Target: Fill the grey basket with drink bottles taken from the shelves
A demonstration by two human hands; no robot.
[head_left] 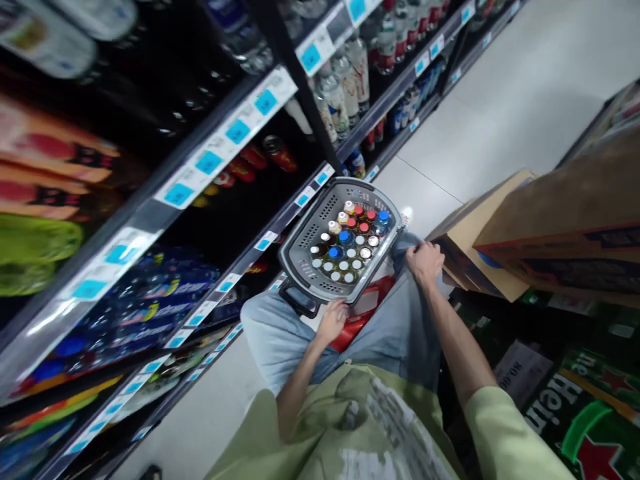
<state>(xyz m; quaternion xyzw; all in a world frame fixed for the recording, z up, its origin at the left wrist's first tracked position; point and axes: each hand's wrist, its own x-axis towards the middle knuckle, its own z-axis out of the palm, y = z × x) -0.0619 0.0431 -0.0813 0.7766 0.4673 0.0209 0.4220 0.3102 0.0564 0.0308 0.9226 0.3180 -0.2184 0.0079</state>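
Note:
A grey shopping basket [320, 207] with a black handle stands in front of my bent knees, beside the shelf. Inside it are many upright bottles with white, red and blue caps [345, 237]. My left hand [333, 321] is at the near rim of the basket, fingers loosely bent; whether they touch the rim is hard to tell. On my right knee rests my right hand [425, 261], its fingers draped over the jeans with nothing in them. A red plastic object [367, 303] shows between my legs, partly hidden by the basket.
Shelves with price-tag rails [225, 143] run along the left, stocked with bottles and cans. Cardboard boxes [550, 207] are stacked close on my right, above green beer cartons [575, 413]. Pale tiled floor [530, 87] stretches ahead.

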